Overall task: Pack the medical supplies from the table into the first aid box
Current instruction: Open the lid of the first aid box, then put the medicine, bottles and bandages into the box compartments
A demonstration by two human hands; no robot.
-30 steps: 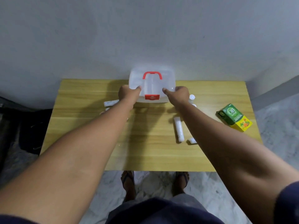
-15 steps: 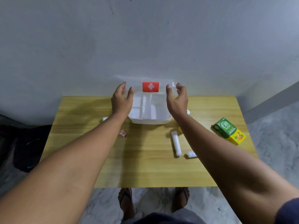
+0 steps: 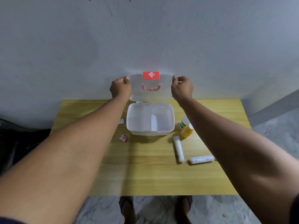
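Note:
The white first aid box (image 3: 136, 131) sits open at the back middle of the wooden table (image 3: 145, 175), its divided inside empty. Its clear lid (image 3: 150, 96), with a red cross label and red handle, stands raised above the box. My left hand (image 3: 120, 88) grips the lid's left edge and my right hand (image 3: 182, 88) grips its right edge. Right of the box stand a yellow bottle (image 3: 186, 131) and a small white bottle (image 3: 183, 122). Two white gauze rolls (image 3: 178, 148) (image 3: 201, 159) lie in front of them. A small red-white packet (image 3: 123, 138) and a white roll (image 3: 121, 121) lie left of the box.
A grey wall rises right behind the table. The table's front edge is near my feet on the marble floor. A dark object (image 3: 24, 143) sits on the floor to the left. My right forearm hides the table's right part.
Both hands swung the lid up from closed to fully raised, baring the box's inside. The view tilted, and the green box at the right went behind my right arm.

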